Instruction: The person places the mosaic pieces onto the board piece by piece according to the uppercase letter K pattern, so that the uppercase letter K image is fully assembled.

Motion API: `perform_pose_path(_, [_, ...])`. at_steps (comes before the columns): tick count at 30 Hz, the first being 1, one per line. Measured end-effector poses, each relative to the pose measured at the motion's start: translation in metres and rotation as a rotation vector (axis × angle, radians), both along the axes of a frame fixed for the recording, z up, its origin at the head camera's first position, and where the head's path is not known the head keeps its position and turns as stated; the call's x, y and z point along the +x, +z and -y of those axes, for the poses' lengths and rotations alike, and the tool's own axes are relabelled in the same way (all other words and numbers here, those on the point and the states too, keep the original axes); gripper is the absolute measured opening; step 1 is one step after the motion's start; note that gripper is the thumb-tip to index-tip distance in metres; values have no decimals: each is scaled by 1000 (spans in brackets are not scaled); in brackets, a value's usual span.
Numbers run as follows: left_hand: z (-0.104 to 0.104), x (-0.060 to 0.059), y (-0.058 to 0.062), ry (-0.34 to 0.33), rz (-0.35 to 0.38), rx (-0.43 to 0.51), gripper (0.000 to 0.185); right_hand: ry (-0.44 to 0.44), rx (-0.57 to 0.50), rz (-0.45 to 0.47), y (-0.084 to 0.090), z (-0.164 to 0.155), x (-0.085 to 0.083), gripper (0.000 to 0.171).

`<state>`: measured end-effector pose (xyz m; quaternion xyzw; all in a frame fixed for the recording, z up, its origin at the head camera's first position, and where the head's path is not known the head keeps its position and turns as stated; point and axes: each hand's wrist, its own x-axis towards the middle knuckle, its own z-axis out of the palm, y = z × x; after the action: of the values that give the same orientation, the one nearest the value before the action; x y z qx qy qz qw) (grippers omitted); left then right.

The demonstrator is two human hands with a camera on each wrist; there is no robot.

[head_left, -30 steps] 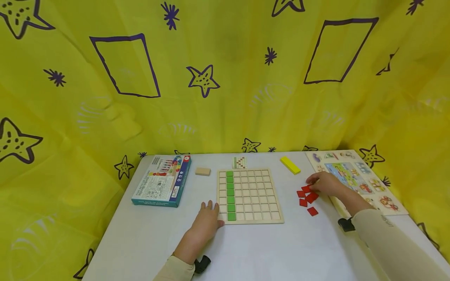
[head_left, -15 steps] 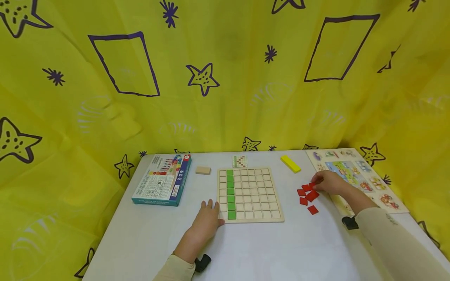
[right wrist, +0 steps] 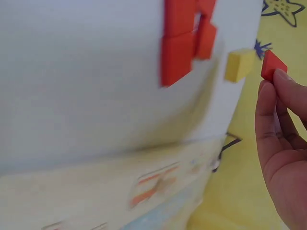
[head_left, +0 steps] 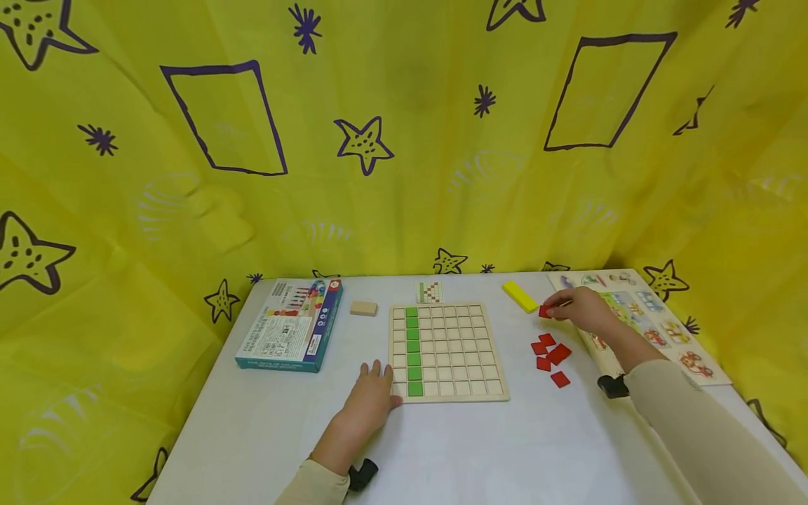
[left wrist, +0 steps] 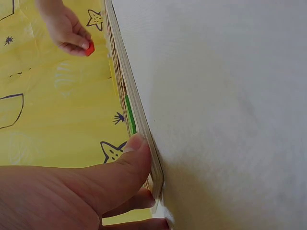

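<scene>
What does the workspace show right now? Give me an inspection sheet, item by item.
Surface: white table.
Job's things: grid board with one green column; four red tiles lying loose to its right; one red tile pinched in the right hand, lifted off the table.
Clutter: blue box, tan block, yellow block, pattern card, picture puzzle board.
Hands: left hand rests at the board's near left corner, thumb on its edge.
Cables: nothing seen.
Surroundings: yellow curtain with stars.
</scene>
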<state>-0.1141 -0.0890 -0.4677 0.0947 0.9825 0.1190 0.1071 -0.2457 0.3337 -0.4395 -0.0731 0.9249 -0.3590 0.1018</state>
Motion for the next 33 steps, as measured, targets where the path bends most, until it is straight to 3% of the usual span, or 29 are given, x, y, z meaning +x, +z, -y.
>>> perform_pose_path(7, [1,0,0,-16,-16,-17,64,18,-55,-38,14,45,-18,23])
perform_pose_path(17, [1,1,1,-13,-14,-7,64,115,-134,-1,11,120,-28,16])
perform_pose_path(23, [1,1,1,-13,-14,-6,63,162,-147,62,4,160,-26,14])
perform_pose_path(33, [2,0,0,-1,-7,4,64,262,-111,54,-15,201,-10,7])
